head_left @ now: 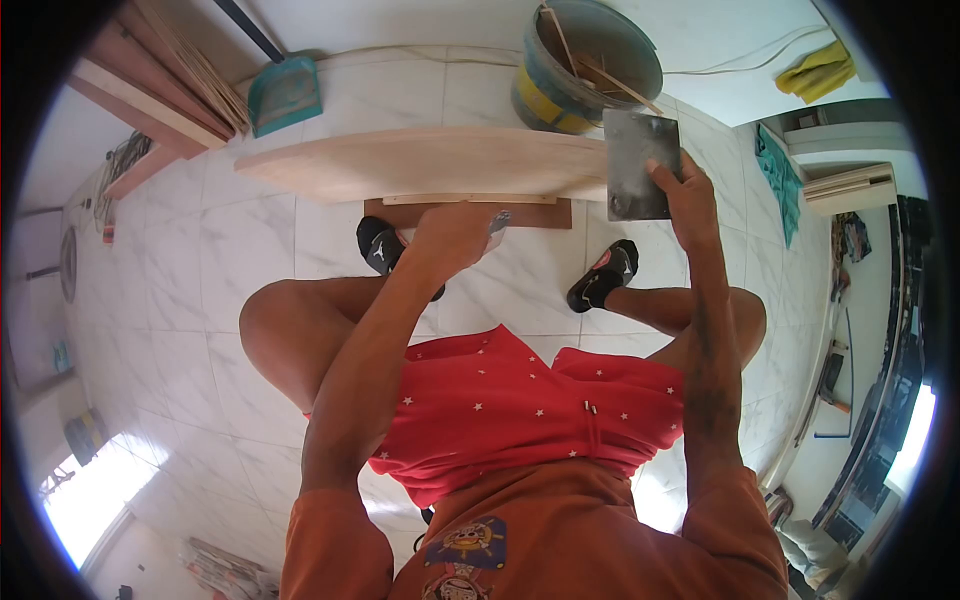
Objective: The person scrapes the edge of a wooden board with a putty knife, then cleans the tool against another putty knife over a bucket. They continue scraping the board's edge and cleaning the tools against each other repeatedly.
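A long pale wooden board [430, 162] stands on edge across the floor in front of my feet, with a thin light strip [470, 200] and a brown wooden piece [540, 216] along its near side. My left hand [455, 238] is closed by the board's near side, around a small object [498, 226] with a silvery, printed look that I cannot make out. My right hand [690, 195] grips a dark grey rectangular sheet [634, 190], thumb on its face, over the board's right end.
Behind the board stands a bucket [548, 100] with sticks in it. A teal dustpan [285, 95] and stacked planks [150, 95] are at the back left. A yellow cloth [815, 72], a teal cloth [778, 180] and pale wooden pieces [850, 190] are on the right.
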`<action>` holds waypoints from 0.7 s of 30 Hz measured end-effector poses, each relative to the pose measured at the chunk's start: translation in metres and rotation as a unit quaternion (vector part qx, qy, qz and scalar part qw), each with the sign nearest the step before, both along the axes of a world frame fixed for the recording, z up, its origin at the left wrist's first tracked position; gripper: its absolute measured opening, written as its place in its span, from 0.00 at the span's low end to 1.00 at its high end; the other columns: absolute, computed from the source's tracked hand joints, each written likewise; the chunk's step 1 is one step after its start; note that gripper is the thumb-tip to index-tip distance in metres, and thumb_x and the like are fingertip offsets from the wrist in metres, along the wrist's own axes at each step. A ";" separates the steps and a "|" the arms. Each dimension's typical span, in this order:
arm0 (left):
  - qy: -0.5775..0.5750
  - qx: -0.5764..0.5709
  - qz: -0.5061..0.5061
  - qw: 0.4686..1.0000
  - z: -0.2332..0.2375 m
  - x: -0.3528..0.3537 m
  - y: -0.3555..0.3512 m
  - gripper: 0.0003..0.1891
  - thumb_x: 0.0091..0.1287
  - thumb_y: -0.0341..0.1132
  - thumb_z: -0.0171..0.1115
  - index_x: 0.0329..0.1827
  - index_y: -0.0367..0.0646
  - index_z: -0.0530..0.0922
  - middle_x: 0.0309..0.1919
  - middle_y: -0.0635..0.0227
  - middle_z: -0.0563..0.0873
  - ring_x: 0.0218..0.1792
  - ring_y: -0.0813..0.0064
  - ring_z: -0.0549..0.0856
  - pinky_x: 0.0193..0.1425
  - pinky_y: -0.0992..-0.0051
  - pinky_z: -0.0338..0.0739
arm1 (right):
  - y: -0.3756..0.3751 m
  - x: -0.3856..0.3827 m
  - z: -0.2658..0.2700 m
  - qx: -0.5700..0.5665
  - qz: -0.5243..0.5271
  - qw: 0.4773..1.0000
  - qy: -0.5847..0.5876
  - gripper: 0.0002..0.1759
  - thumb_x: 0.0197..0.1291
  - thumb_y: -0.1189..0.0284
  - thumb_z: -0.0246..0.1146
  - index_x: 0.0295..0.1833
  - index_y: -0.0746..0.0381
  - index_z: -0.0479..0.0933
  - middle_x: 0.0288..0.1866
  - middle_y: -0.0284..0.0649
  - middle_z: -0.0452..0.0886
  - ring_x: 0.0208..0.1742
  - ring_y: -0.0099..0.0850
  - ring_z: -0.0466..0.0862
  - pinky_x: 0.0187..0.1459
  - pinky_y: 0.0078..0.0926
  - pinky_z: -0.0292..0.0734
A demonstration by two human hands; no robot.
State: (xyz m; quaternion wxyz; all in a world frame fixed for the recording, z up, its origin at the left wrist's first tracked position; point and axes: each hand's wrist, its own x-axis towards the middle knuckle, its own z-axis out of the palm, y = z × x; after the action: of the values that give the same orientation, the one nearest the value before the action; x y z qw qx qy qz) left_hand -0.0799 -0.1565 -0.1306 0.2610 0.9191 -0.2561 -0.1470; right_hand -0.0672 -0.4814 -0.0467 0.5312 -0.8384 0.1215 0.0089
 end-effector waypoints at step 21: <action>0.050 -0.056 0.016 0.997 0.019 -0.017 0.003 0.19 0.64 0.32 0.63 0.59 0.45 0.83 0.45 0.49 0.88 0.48 0.50 0.87 0.52 0.55 0.81 | 0.065 -0.068 -0.100 -0.172 -0.062 0.966 -0.185 0.15 0.69 0.70 0.62 0.55 0.68 0.79 0.40 0.53 0.85 0.41 0.54 0.85 0.45 0.39 0.80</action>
State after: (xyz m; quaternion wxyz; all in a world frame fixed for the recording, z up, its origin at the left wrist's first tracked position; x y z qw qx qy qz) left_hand -0.0967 -0.1532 -0.1118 0.3269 0.8984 -0.2360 -0.1740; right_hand -0.1357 -0.4169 -0.1467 0.3921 -0.8949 0.0726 -0.2003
